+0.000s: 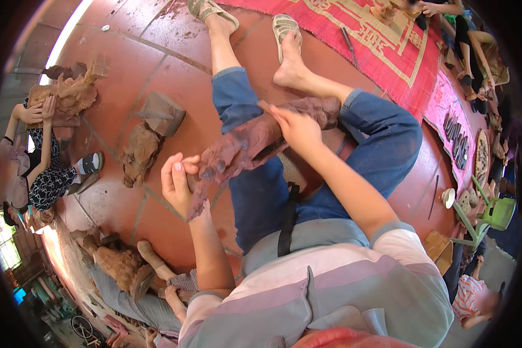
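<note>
A reddish-brown wood carving (243,142), with deep hollows and knobbly relief, lies slantwise across my lap. Its narrow lower end points toward my left forearm, and the thicker far end rests by my right knee. My left hand (180,180) is curled at the lower left end, fingertips bent against the carving's edge. Over the upper part, my right hand (298,132) is closed on the carving, its fingers pressed along the top surface. A small brown tip shows at those fingertips; whether it is a separate piece cannot be made out.
On the tiled floor (156,214) to my left lie a rough carved piece (140,152) and a brown block (162,113). Another person's hands (42,110) rest on a carving at far left. A red patterned mat (383,64), a row of tools (456,142) and a green stool (496,213) are rightward.
</note>
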Available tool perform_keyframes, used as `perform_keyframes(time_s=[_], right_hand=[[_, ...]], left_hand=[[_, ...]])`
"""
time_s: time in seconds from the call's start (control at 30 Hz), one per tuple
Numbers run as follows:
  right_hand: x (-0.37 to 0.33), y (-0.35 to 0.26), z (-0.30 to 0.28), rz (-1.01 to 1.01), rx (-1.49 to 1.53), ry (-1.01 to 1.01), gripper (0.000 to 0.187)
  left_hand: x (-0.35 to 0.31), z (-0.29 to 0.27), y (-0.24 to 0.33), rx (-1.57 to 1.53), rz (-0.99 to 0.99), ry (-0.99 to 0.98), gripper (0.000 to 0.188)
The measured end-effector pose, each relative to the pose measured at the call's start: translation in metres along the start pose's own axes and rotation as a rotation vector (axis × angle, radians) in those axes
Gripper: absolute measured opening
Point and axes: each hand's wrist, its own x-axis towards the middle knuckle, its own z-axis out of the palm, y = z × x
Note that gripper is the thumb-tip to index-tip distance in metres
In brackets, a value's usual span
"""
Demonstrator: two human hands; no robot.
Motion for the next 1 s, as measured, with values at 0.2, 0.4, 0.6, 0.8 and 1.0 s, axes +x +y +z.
perform_keyframes(time_s=[0.2, 0.4, 0.6, 0.8, 1.0], right_hand=[[-0.061, 0.032, -0.056, 0.218, -0.014, -0.163, 0.024], [0.012, -0.006, -0.010, 0.116, 0.036, -0.082, 0.024], [-0.033, 0.023, -0.039, 0.153, -0.143, -0.150, 0.023], [-0.024, 0.022, -0.081, 0.246, 0.233, 0.087, 0.023], [-0.006, 0.045, -0.065, 0.260, 0.452, 0.215, 0.024]], left_hand=[[0.009, -0.005, 0.002, -0.020, 0.045, 0.007, 0.022], [0.008, -0.005, -0.002, 0.053, 0.057, -0.032, 0.023], [0.006, -0.004, 0.005, 0.091, -0.011, 0.025, 0.024], [0.050, -0.001, -0.002, -0.005, 0.092, -0.153, 0.022], [0.081, 0.019, 0.000, -0.007, 0.024, -0.178, 0.020]])
